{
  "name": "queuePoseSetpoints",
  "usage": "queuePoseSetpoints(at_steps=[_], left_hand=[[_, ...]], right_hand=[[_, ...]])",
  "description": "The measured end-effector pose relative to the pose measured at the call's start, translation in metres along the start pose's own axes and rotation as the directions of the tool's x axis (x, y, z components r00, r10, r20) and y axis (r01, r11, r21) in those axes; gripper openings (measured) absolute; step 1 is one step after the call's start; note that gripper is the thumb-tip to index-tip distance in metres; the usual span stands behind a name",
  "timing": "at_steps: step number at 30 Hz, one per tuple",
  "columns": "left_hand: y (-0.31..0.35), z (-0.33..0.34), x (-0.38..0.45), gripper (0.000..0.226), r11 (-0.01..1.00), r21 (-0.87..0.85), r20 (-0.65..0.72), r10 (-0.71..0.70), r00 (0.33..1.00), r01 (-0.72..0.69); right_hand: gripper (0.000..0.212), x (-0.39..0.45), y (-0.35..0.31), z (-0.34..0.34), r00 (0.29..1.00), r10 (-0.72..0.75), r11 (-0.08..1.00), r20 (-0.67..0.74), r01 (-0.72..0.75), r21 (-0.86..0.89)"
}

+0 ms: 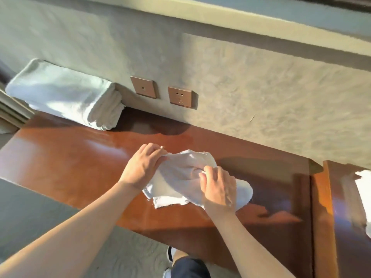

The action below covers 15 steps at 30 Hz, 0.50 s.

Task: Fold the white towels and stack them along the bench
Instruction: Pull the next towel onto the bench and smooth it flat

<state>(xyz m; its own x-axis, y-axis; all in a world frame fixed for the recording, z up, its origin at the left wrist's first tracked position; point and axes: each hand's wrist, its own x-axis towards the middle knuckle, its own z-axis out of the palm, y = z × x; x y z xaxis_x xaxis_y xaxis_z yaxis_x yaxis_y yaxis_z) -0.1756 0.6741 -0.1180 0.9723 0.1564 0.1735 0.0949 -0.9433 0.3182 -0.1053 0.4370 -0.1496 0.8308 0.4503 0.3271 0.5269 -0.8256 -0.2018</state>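
A small white towel (pixel 180 177) lies crumpled on the glossy wooden surface (pixel 70 157), right in front of the person and under both hands. The left hand (pixel 143 167) pinches the cloth at its far left corner, fingers curled onto the fabric. The right hand (pixel 217 187) is bent over the middle-right of the towel and grips a bunched fold between thumb and fingertips. The two hands are a little apart, each clamped on the same cloth.

The towel's long axis runs roughly along the surface, from the left hand's corner toward the rounded end (pixel 244 191) poking out beyond the right hand. A ragged edge sits nearest the person. It is not yet flat, so I judge the fold is only starting; the cloth likely needs pulling taut along that axis first.

The stack of folded towels (pixel 66 95) stands against the wall at the far left, well apart from the hands. The left hand is the nearer one to it. More white cloth (pixel 364 189) shows at the right edge, on the adjoining piece of furniture. Two wall plates (pixel 160 93) sit between stack and work spot.
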Motion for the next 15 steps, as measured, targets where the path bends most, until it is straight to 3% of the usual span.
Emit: queuePoseSetpoints(at_steps=[3, 5, 10, 15], left_hand=[[-0.026, 0.033, 0.014, 0.057, 0.977, 0.076, 0.157, -0.208, 0.965, 0.199], [-0.031, 0.055, 0.008, 0.063, 0.954, 0.135, 0.301, -0.298, 0.906, 0.268], [-0.018, 0.087, -0.019, 0.071, 0.925, 0.124, 0.502, -0.371, 0.781, 0.360], [-0.019, 0.111, -0.022, 0.075, 0.923, 0.196, 0.545, -0.382, 0.746, 0.330]], right_hand=[[0.051, 0.003, -0.003, 0.040, 0.932, 0.118, 0.993, 0.342, -0.108, -0.047], [0.063, 0.000, -0.001, 0.061, 0.893, 0.101, 0.995, 0.439, -0.089, -0.049], [0.070, 0.005, -0.008, 0.087, 0.839, 0.014, 1.000, 0.545, -0.020, 0.005], [0.079, 0.006, -0.013, 0.106, 0.831, 0.063, 0.998, 0.552, -0.036, -0.060]])
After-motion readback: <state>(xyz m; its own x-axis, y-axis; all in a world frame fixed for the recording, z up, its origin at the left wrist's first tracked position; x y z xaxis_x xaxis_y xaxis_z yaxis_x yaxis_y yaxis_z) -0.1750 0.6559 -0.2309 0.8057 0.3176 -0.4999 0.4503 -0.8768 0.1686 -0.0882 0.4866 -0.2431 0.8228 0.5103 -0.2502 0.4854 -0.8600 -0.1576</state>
